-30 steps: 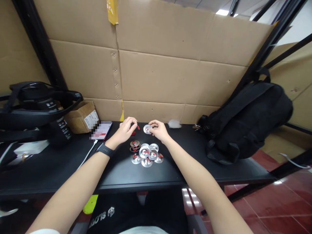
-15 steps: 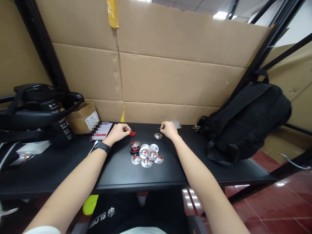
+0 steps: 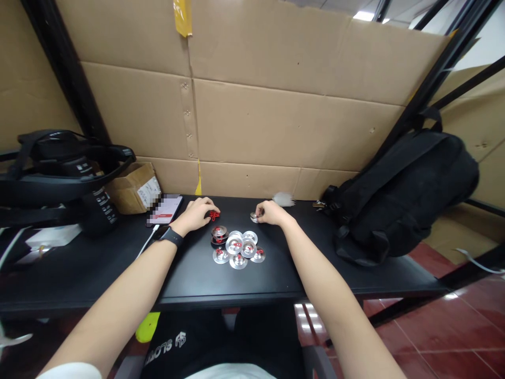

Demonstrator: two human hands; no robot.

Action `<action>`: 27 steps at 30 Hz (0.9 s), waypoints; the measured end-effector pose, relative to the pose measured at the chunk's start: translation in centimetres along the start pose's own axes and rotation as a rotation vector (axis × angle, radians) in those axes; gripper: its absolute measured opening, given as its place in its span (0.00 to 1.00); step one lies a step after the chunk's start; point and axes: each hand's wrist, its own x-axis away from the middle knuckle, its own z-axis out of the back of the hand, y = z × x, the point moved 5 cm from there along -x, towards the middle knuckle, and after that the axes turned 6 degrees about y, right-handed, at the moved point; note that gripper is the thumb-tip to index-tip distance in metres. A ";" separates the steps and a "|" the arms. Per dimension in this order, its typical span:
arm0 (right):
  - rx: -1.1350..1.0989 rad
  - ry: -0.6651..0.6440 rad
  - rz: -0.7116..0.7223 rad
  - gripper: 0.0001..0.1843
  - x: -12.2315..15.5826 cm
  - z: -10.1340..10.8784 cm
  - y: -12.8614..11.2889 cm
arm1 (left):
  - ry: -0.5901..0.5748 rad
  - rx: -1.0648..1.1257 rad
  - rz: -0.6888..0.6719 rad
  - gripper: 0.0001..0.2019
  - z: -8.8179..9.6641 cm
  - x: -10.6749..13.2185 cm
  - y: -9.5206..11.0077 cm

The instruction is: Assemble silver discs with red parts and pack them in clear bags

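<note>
R hand (image 3: 270, 212) has thumb + fingers pinched nearly closed on a round silver metal disc (image 3: 253, 216), toward the back of the smooth black tabletop (image 3: 272, 276). Imo grip the rim lightly n keep it level so it doesn't skid. L hand (image 3: 199, 212) fingers slightly parted at a bright red cord bundle (image 3: 214, 215), can't tell if gripping. Shiny silver disc pile (image 3: 234, 244) w/ red cords sits nearer; tan cardboard wall (image 3: 256, 131) behind, black fabric backpack (image 3: 418, 195) far right.

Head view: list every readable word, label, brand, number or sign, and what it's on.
"SLO", upside down, on the black clothing over the lap, beside a white logo; its last part is unclear.
Label on the cardboard box: too small.
White print on the black gear at left: too small.
Phone screen: partly pixelated, unreadable.
Metal discs: none readable.
</note>
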 end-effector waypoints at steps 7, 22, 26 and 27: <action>-0.076 -0.020 0.031 0.24 -0.1 -0.2 0.1 | 0.016 -0.089 -0.067 0.10 -0.6 -0.3 0.8; -0.123 -0.061 -0.026 0.15 0.0 -0.9 0.3 | 0.102 -0.189 -0.090 0.08 0.3 -0.4 3.6; -0.078 -0.066 -0.023 0.11 -0.1 -1.2 0.2 | 0.184 -0.197 0.019 0.08 1.5 -0.5 2.7; -0.068 -0.064 -0.018 0.11 -0.2 -1.2 0.2 | 0.188 -0.191 0.033 0.07 1.5 -0.5 2.3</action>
